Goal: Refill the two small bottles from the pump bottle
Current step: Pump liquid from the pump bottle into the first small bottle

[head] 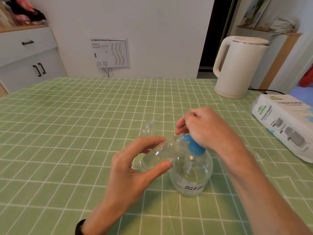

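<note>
A clear round pump bottle [191, 173] with a blue pump head [194, 146] stands on the green checked tablecloth near the middle. My right hand [203, 129] rests on top of the pump head with fingers curled over it. My left hand [133, 167] holds a small clear bottle [160, 153] between thumb and fingers, tilted with its open mouth up against the blue nozzle. A second small clear bottle [149, 127] stands upright and uncapped on the cloth just behind.
A cream electric kettle [237, 67] stands at the back right with its cord trailing right. A pack of tissue paper [284, 126] lies along the right edge. The table [67, 133] carries the green checked cloth.
</note>
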{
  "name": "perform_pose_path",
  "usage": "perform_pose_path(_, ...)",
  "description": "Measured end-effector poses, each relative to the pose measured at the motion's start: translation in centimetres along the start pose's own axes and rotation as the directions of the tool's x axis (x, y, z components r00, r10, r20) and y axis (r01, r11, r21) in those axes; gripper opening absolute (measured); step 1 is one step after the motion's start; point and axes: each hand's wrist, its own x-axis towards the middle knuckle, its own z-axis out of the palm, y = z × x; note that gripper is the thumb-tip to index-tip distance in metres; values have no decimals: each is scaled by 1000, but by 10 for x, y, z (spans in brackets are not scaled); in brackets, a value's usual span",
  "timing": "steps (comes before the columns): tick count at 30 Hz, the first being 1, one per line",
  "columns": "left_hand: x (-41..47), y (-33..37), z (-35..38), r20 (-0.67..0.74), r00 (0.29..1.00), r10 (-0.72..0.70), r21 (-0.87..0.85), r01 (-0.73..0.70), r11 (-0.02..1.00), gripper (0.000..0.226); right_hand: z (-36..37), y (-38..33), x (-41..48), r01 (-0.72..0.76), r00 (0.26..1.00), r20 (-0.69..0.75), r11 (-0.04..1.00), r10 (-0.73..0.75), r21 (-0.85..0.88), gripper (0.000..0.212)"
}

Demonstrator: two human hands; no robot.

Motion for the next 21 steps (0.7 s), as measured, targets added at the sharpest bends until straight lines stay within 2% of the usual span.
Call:
perform_pose_path(3, -1, 0, 1, 5, 1000, 0, -2, 0, 1000, 37, -1, -1, -2, -5, 1000, -4, 1000, 5, 3, 40)
perform_pose_path(10, -1, 1, 2, -1, 1000, 0, -8, 0, 1000, 49, -5, 0, -2, 40, 997, -73, 999, -38, 25, 40)
perform_pose_path(16, -1, 1, 1, 1, 1000, 4, -6, -4, 1000, 48, -2, 1, 0, 13, 999, -37, 998, -11, 65, 40)
perform_pose_path(19, -1, 0, 0, 4, 1000, 7, 2, -7, 1000, 38, 0, 2, 0, 4, 1000, -25, 999, -3, 42, 41)
perform_pose_path(21, -1, 0, 0, 2, 1000, 7, 3, -7, 1000, 44, 1, 3, -1, 3, 1000, -17, 1000, -3, 29, 41)
